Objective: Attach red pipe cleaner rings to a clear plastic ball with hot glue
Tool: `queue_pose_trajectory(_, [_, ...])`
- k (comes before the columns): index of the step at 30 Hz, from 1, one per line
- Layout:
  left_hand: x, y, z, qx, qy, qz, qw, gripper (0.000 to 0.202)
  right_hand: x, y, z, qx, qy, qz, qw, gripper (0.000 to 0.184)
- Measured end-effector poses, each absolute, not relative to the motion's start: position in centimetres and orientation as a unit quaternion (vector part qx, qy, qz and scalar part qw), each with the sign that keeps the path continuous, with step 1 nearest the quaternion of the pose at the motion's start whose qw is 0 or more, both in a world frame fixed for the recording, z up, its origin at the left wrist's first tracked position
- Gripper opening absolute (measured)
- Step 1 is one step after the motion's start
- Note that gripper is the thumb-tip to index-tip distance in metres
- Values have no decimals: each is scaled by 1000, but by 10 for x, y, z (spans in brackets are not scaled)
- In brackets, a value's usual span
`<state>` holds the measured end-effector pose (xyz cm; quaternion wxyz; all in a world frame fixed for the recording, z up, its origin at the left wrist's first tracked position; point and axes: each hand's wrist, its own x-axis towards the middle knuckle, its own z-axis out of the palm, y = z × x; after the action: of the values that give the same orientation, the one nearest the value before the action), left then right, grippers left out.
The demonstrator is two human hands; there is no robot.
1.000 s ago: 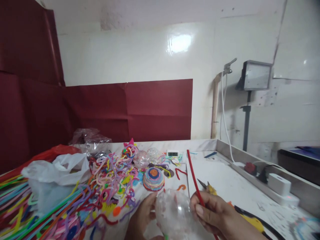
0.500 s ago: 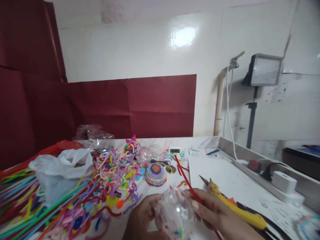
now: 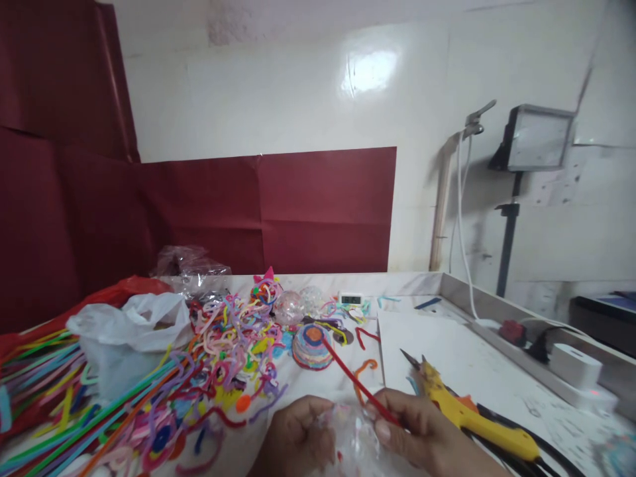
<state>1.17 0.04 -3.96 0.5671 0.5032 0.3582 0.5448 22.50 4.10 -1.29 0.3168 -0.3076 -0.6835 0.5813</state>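
In the head view, a clear plastic ball (image 3: 350, 440) is held low in the middle of the frame, just above the near edge of the white table (image 3: 462, 364). The left hand (image 3: 293, 440) is curled against the ball's left side, fingers closed round it. The right hand (image 3: 422, 434) is pressed to the ball's right side, and a red pipe cleaner (image 3: 355, 381) is pinched between its thumb and fingers; the stem slants up and to the left over the table. A heap of coloured pipe cleaners (image 3: 228, 344) is spread to the left, beside a white plastic bag (image 3: 124, 328). A woven multicoloured dome (image 3: 311, 344) lies beyond the ball. A yellow glue gun (image 3: 472, 417) rests just right of the right hand. A small digital display (image 3: 350, 299) is seen farther back, its figures too small to be read
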Motion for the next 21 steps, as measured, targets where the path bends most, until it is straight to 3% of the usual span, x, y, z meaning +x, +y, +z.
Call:
queue_pose_trajectory(5, [0,20,-48,497,390,583,512,50,228,43,-14,-311,-677,583,323,53])
queue_pose_trajectory(8, [-14,37,-37,545,495,581,347,47,230,45,-15,-322,-666,589,327,55])
queue_pose_trajectory(11, [-23,58,-14,611,621,460,171,45,232,45,-15,-326,-659,591,332,56])
queue_pose_trajectory(17, [-8,104,12,652,678,329,81,85,233,46,-11,-300,-682,577,334,57])
queue_pose_trajectory(21, [8,122,4,651,710,261,60,99,235,48,-10,-297,-685,575,332,58])
